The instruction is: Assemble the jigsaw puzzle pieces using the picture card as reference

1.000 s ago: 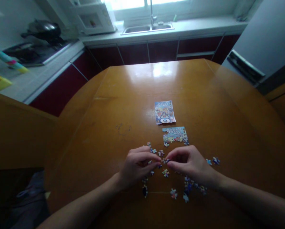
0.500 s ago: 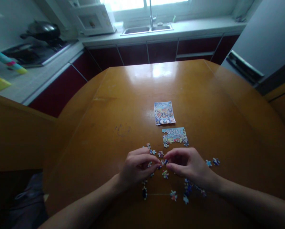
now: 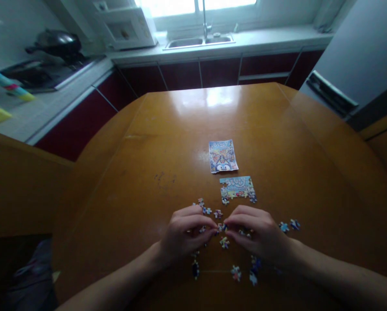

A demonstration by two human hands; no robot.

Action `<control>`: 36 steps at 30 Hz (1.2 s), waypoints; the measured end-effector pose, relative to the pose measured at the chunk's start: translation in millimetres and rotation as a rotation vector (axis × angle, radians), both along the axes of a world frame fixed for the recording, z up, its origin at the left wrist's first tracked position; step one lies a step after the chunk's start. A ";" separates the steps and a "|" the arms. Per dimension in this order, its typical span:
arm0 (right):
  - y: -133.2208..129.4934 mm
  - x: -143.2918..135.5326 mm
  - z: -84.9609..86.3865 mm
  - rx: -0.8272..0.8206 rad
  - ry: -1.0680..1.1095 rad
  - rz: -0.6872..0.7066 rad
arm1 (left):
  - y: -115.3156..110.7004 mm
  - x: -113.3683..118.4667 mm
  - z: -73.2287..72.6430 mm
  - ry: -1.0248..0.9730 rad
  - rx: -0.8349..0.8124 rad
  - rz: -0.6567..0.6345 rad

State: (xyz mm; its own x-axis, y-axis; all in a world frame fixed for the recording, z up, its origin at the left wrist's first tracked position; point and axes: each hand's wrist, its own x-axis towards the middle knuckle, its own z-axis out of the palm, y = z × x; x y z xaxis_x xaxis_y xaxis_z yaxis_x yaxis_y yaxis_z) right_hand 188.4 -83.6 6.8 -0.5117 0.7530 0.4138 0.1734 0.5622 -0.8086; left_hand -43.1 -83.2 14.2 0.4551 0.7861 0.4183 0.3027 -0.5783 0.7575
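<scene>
My left hand (image 3: 188, 226) pinches the left side of a small puzzle piece (image 3: 221, 227), thumb and index fingertips closed on it. On its right side my right hand (image 3: 258, 226) is closed too, thumb and index finger on a dark part; whether that is a second piece cannot be told. Just beyond my hands lies a partly joined puzzle (image 3: 238, 188), its lower edge uneven. Above it rests a printed picture sheet (image 3: 222, 156). Loose pieces lie around my hands, among them a greenish piece (image 3: 224, 242) below the fingertips and a light blue piece (image 3: 283, 226) at right.
The wooden table (image 3: 141, 172) spreads out all around. More loose pieces, such as a reddish one (image 3: 236, 273), lie near its front. Behind stand a counter with a sink (image 3: 198, 42), a microwave (image 3: 125, 28), a wok (image 3: 57, 43) and a fridge (image 3: 355, 56).
My right hand's thumb and index finger have drawn together, and both hands' fingertips now meet closely at the piece. The view has tilted slightly; the joined puzzle and sheet stay in place.
</scene>
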 end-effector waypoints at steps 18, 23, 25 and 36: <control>21.9 30.7 1.7 0.048 -0.395 -0.031 | 31.3 -24.0 10.3 0.061 0.038 0.276; 16.7 26.2 -5.3 0.056 -0.454 -0.012 | 29.8 -24.1 4.2 0.091 0.025 0.256; 13.7 23.7 -6.8 0.070 -0.481 -0.008 | 29.2 -24.1 2.6 0.114 0.013 0.247; 2.4 12.3 -10.9 0.059 -0.581 0.002 | 32.0 -26.9 7.3 0.093 0.100 0.210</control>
State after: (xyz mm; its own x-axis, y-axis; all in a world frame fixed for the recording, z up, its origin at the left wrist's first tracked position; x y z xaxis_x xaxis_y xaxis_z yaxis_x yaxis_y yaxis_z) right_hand 200.7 -81.2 -4.1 -0.6685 0.7362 0.1055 0.5784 0.6038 -0.5485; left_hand -70.0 -51.2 21.5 0.3263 0.8241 0.4629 0.4901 -0.5663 0.6627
